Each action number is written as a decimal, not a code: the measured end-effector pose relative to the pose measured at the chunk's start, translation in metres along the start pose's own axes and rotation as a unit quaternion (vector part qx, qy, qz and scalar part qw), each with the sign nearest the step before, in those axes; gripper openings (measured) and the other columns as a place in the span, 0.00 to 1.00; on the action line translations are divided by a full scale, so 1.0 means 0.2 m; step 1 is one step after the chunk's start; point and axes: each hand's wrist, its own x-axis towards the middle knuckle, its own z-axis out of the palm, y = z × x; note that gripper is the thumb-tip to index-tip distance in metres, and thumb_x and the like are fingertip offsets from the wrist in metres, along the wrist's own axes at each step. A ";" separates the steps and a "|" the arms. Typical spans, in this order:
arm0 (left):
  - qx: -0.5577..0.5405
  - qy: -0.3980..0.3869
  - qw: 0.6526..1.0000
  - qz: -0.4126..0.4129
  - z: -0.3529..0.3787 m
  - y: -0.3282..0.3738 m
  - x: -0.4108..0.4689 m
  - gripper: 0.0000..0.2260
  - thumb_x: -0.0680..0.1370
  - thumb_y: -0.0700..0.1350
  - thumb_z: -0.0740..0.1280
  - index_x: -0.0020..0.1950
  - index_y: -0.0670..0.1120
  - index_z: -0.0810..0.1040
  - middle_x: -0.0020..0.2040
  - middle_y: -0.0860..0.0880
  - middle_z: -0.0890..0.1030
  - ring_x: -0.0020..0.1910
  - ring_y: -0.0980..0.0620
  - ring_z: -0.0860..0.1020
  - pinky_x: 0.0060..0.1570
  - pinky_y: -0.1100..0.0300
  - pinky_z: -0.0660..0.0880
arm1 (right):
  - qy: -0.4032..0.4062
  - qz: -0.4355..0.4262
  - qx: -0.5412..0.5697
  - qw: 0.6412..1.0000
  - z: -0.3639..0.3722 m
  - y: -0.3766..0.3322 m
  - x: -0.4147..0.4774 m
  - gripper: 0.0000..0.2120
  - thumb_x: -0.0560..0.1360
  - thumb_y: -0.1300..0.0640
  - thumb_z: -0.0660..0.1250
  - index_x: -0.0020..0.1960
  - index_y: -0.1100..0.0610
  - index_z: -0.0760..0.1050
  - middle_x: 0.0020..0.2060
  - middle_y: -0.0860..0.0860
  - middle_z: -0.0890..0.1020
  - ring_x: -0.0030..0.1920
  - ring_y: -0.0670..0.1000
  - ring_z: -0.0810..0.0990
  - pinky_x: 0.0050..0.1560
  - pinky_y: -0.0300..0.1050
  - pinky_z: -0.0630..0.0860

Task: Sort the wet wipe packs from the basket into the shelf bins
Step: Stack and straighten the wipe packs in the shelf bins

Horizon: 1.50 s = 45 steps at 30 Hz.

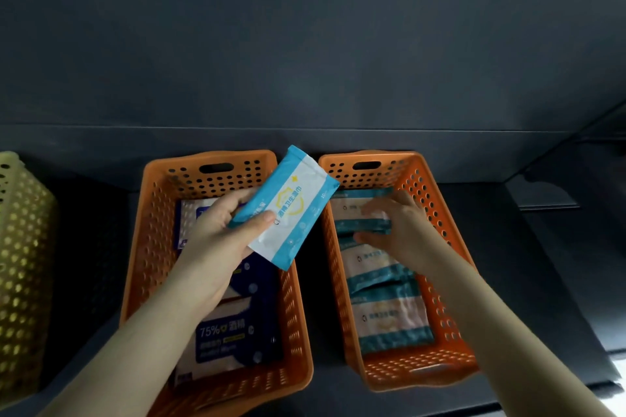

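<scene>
Two orange perforated bins stand side by side on a dark shelf. My left hand [223, 230] holds a light-blue and white wet wipe pack [288, 206] tilted above the gap between them, over the left bin [149, 247]. That bin holds dark-blue and white packs [230, 338]. The right bin [450, 267] holds a row of several teal and white packs [386, 318]. My right hand [396, 223] reaches into the right bin, fingers spread and resting on the packs at its far end; it looks blurred.
A yellow perforated basket [23, 264] stands at the left edge of the shelf. The dark back wall rises right behind the bins. To the right of the bins lies bare dark shelf surface [528, 247], with a lit edge at the lower right.
</scene>
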 end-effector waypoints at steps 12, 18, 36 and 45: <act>-0.013 -0.003 1.000 0.005 0.03 0.00 -0.02 0.15 0.74 0.38 0.69 0.60 0.48 0.78 0.57 0.47 0.83 0.56 0.49 0.82 0.54 0.51 0.78 | -0.021 0.047 -0.013 0.999 0.12 0.00 -0.13 0.26 0.70 0.45 0.74 0.63 0.48 0.70 0.65 0.50 0.66 0.67 0.56 0.63 0.68 0.53 0.67; -0.006 -0.024 1.000 0.013 0.03 0.03 -0.04 0.13 0.77 0.38 0.66 0.58 0.50 0.79 0.57 0.49 0.83 0.56 0.50 0.82 0.51 0.55 0.79 | -0.063 0.066 0.004 0.996 0.05 0.01 -0.11 0.19 0.72 0.45 0.72 0.60 0.47 0.72 0.64 0.50 0.69 0.62 0.54 0.71 0.60 0.49 0.76; 0.588 -0.153 0.737 0.297 0.24 -0.10 -0.07 0.35 0.73 0.68 0.49 0.76 0.52 0.64 0.78 0.56 0.57 0.77 0.56 0.52 0.71 0.54 0.50 | -0.061 0.087 0.214 0.971 -0.29 0.06 -0.46 0.11 0.72 0.60 0.73 0.50 0.48 0.75 0.46 0.50 0.82 0.39 0.48 0.85 0.32 0.43 0.80; 0.584 -0.161 0.743 0.284 0.23 -0.11 -0.05 0.36 0.72 0.69 0.47 0.76 0.55 0.62 0.77 0.61 0.53 0.77 0.59 0.48 0.74 0.48 0.51 | -0.100 0.069 -0.029 0.992 0.00 0.10 -0.41 0.13 0.72 0.55 0.74 0.52 0.49 0.72 0.57 0.49 0.78 0.52 0.51 0.80 0.53 0.49 0.80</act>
